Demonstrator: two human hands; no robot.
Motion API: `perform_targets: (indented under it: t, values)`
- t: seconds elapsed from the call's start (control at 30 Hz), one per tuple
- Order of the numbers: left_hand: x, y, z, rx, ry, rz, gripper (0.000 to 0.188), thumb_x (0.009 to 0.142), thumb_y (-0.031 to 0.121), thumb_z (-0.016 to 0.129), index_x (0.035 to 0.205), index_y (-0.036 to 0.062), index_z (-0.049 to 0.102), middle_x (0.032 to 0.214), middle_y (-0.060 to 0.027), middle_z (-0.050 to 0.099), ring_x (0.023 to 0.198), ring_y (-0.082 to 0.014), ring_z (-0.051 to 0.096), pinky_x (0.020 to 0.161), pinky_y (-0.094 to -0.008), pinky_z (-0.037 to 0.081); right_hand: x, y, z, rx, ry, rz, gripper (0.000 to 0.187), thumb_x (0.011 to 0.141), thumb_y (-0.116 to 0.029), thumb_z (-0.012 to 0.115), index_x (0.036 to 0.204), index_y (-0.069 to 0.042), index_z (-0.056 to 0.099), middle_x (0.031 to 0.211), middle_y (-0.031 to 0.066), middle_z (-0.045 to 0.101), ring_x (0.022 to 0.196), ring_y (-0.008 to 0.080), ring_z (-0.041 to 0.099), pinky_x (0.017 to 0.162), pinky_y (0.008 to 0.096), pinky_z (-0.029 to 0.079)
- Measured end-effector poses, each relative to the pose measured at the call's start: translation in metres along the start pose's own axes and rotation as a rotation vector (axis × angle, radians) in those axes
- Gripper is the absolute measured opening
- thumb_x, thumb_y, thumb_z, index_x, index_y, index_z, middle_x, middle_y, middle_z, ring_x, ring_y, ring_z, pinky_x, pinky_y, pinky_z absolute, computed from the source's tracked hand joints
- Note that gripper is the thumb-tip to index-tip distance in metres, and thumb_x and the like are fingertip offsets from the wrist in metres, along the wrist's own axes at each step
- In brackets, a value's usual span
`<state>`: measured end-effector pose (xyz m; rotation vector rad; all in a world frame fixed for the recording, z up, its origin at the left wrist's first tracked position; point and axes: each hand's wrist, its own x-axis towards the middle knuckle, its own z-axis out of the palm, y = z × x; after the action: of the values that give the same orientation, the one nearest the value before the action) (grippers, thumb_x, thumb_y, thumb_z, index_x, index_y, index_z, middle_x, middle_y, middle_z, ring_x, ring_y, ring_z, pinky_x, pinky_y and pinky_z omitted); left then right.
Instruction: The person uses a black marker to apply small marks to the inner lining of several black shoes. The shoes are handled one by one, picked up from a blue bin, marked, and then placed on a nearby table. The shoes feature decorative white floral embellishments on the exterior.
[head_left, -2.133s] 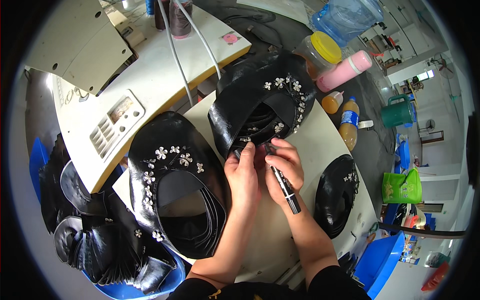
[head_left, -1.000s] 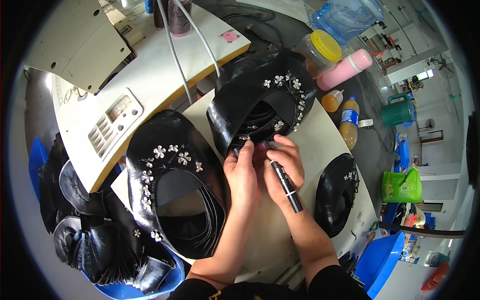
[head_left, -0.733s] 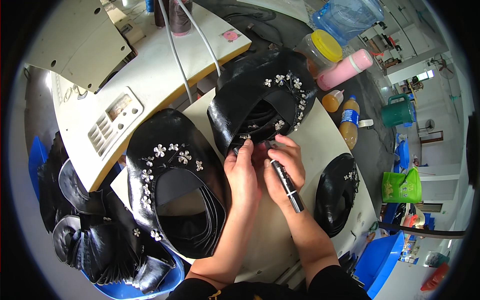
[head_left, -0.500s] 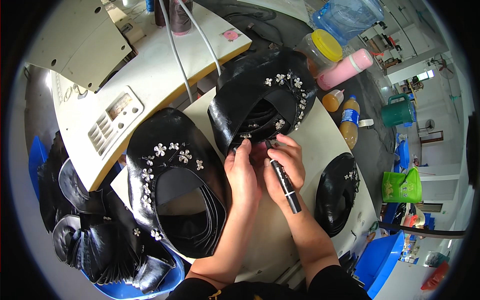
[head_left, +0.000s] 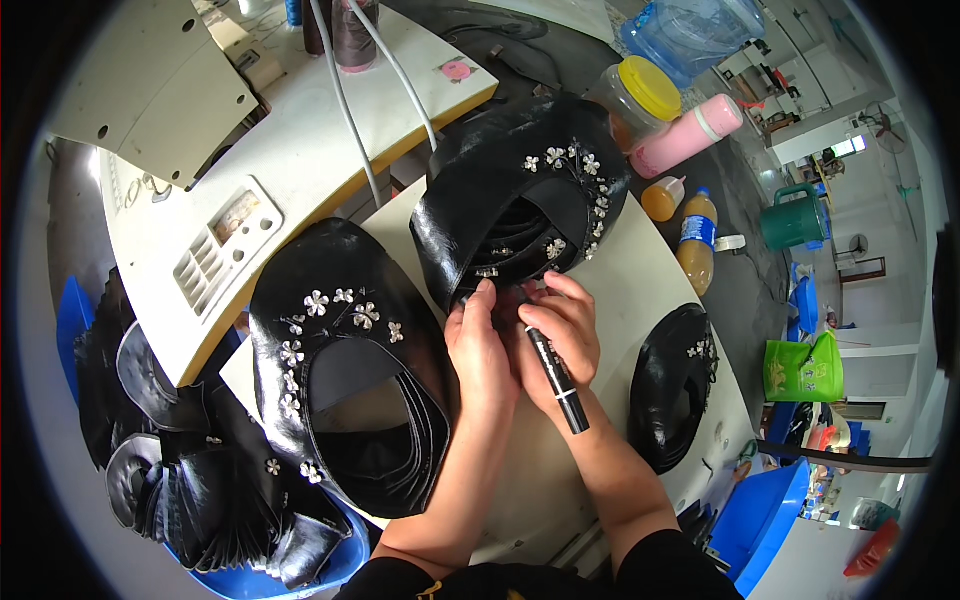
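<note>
My right hand (head_left: 560, 345) is closed around a black marker pen (head_left: 552, 372), its labelled barrel pointing back toward my wrist. The pen's front end is hidden by my fingers. Beside it, my left hand (head_left: 482, 350) pinches the near edge of a stack of glossy black shoe uppers (head_left: 465, 190), thumb on top and fingers mostly hidden. Silver flower ornaments run along the uppers' right side and around the opening. Left of my forearm lies another stack of black shoe uppers (head_left: 295, 265), also trimmed with silver flowers. A smaller black upper (head_left: 655, 390) lies to the right.
A sewing machine (head_left: 150, 75) stands on a white table (head_left: 300, 130) at left. Black pieces pile over a blue bin (head_left: 345, 560). Farther right are a yellow-lidded jar (head_left: 650, 90), pink flask (head_left: 690, 135), drink bottle (head_left: 698, 245) and blue crate (head_left: 765, 530).
My right hand and the marker pen have shifted slightly left, and the pen's rear end sits a little lower. My left hand keeps its grip on the uppers' edge.
</note>
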<state>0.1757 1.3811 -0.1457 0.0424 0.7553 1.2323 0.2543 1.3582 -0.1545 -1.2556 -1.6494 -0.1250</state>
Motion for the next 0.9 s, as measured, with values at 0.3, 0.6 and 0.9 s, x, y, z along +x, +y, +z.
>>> perform_targets:
  t: [0.3, 0.6, 0.9]
  values:
    - [0.001, -0.001, -0.002, -0.023, 0.022, -0.012, 0.022, 0.087, 0.019, 0.049, 0.086, -0.001, 0.06, 0.084, -0.0107, 0.063, 0.078, -0.018, 0.06, 0.075, -0.0281, 0.047, -0.007, 0.009, 0.003, -0.008, 0.022, -0.011, 0.03, 0.062, 0.012, 0.062, 0.088, -0.004, 0.062, 0.08, 0.0097, 0.057, 0.093, 0.0326, 0.056, 0.078, 0.0396, 0.051]
    - [0.002, 0.002, -0.001, 0.066, 0.04, 0.008, 0.026, 0.088, 0.019, 0.047, 0.089, -0.0029, 0.06, 0.087, -0.0134, 0.064, 0.081, -0.02, 0.06, 0.077, -0.0287, 0.047, 0.001, -0.001, 0.005, 0.042, 0.005, -0.057, 0.029, 0.063, 0.011, 0.061, 0.088, -0.004, 0.062, 0.082, 0.0106, 0.058, 0.096, 0.0319, 0.055, 0.079, 0.0381, 0.05]
    - [0.004, -0.001, -0.004, 0.03, 0.028, -0.004, 0.026, 0.088, 0.019, 0.046, 0.092, -0.0031, 0.059, 0.088, -0.0135, 0.063, 0.082, -0.0197, 0.06, 0.076, -0.0287, 0.048, -0.002, 0.002, 0.005, 0.021, 0.001, -0.079, 0.028, 0.065, 0.008, 0.061, 0.089, -0.005, 0.064, 0.083, 0.0102, 0.057, 0.094, 0.0324, 0.055, 0.079, 0.0393, 0.05]
